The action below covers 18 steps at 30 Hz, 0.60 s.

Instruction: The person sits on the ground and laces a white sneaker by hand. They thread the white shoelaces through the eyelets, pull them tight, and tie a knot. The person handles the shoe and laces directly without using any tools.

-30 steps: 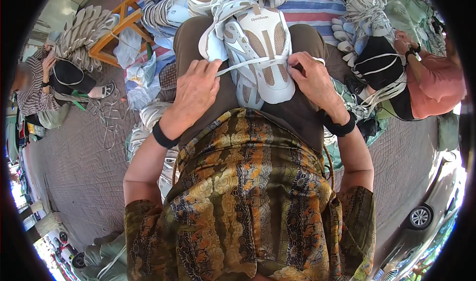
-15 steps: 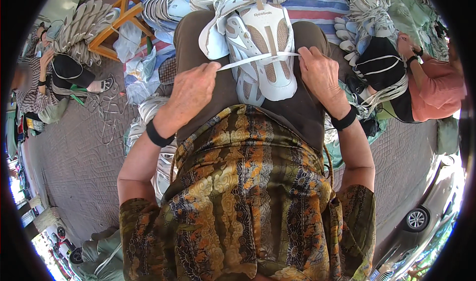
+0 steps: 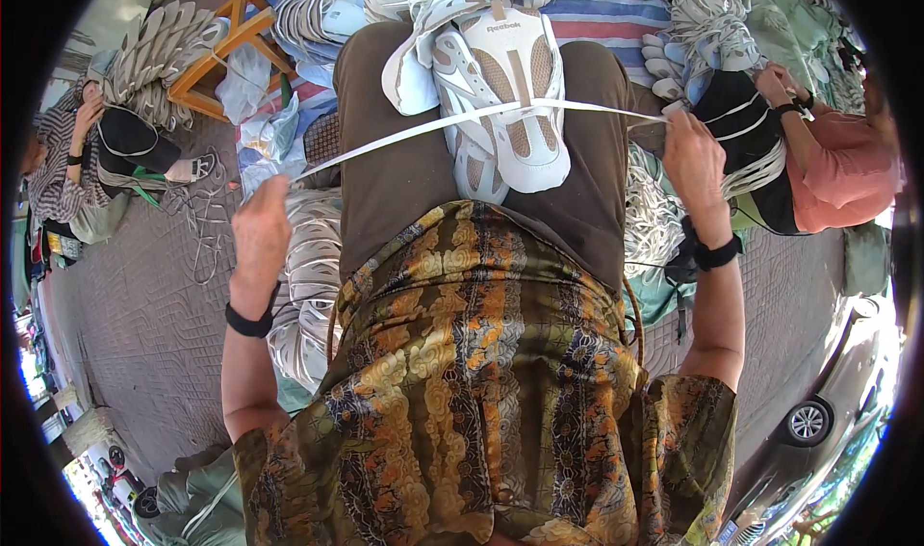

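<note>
A white strap (image 3: pixel 462 122) is stretching taut across a stack of white shoe uppers (image 3: pixel 500 103) lying on the person's lap, between the two hands. The left hand (image 3: pixel 260 233) is gripping one end, and the right hand (image 3: pixel 693 161) is gripping the other. More white uppers (image 3: pixel 308 286) are lying heaped just beside the left hand.

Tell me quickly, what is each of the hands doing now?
Left hand: closed on one end of the white strap.
Right hand: closed on its other end.
</note>
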{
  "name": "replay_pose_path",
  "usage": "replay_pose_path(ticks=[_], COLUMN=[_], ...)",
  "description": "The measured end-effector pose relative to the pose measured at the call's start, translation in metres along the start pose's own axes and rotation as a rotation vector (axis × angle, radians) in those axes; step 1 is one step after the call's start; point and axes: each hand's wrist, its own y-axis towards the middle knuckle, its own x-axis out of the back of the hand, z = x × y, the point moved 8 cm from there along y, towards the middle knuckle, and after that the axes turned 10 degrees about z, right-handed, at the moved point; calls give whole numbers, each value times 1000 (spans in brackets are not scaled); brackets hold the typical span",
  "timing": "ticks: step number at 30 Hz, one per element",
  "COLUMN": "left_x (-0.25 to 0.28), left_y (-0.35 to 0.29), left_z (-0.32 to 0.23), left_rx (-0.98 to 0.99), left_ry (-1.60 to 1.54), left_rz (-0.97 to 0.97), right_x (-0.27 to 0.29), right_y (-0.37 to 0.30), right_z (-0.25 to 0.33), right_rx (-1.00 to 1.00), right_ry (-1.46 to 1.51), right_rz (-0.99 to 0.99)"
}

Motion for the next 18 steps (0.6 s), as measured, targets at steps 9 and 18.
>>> replay_pose_path(ticks=[9, 18], left_x=[15, 38], left_y=[-65, -150], left_z=[104, 229], left_rx=[269, 580], left_ry=[201, 380], left_rz=[-16, 86], right_x=[35, 64], right_y=[-69, -163], right_z=[-107, -231], right_rx=[-279, -658], right_ry=[-170, -449], right_rz=[41, 19])
